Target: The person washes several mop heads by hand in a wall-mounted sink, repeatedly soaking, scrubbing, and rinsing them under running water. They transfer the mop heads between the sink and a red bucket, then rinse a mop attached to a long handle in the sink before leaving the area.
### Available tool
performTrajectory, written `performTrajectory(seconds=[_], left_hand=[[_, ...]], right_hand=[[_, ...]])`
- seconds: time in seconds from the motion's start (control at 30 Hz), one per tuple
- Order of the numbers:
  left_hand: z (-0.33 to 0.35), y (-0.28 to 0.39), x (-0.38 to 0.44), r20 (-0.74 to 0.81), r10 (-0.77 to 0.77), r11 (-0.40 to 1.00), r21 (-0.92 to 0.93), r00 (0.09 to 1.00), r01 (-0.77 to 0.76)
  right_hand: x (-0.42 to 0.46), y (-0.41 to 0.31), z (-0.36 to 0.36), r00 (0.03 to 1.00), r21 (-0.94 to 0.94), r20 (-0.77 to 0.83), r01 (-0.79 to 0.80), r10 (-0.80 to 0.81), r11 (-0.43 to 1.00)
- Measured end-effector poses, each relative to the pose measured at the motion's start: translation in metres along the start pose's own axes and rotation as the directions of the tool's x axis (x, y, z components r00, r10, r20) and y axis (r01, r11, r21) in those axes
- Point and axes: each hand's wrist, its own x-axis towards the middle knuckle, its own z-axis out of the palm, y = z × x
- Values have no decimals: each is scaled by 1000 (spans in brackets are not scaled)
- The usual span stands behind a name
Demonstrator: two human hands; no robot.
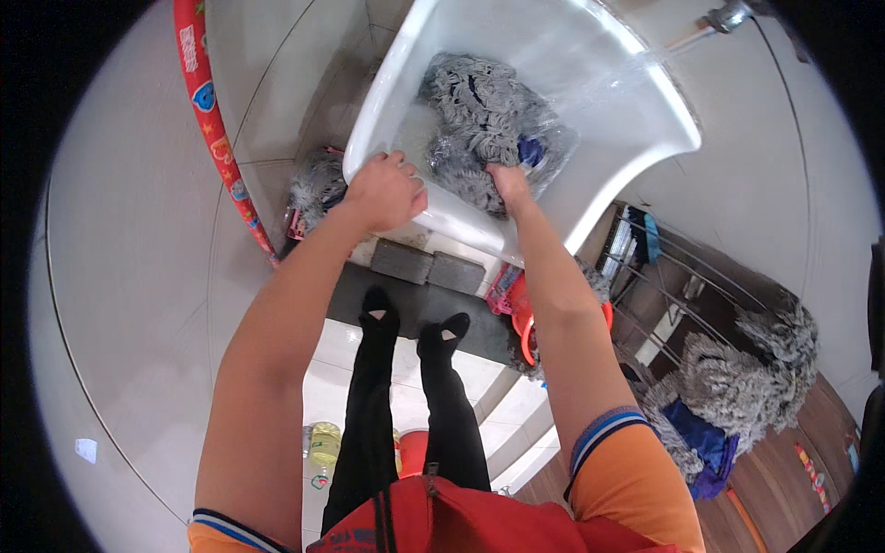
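Observation:
A grey string mop head [484,110] with a dark blue fabric part lies wet in a white ceramic sink [470,231]. Water sprays across the basin from the upper right, and a clear film or sheet of water surrounds the strings. My right hand [510,185] reaches over the front rim with its fingers closed on the mop head's lower strings; the fingertips are partly hidden. On the sink's front left rim rests my left hand [388,192], its fingers curled; whether it grips the rim is unclear.
Grey mop heads [733,387] hang over a metal rack [671,297] at the right. Below the sink are a red bucket [522,307], grey blocks [429,266] and a bundle of mop strings [318,183]. A red patterned pole [220,142] stands left. A yellow liquid bottle [324,444] is near my legs.

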Motion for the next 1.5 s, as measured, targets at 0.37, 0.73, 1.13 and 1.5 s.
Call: performTrajectory(seconds=[0.37,0.73,1.13,1.5], left_hand=[[5,-1,-6,44,-75,997,29,996,74],[5,-3,-4,62,-65,998,-8,996,66],[-1,-2,-6,59,-77,989,-120,995,84],[1,3,-12,72,-96,987,-124,993,104]], right_hand=[[-160,-154,-206,996,707,52,15,-73,707],[-129,-83,-182,957,690,-120,273,-265,671],[-47,-14,-29,936,-550,239,351,-260,757],[55,-114,-110,755,-118,595,420,-274,900]])
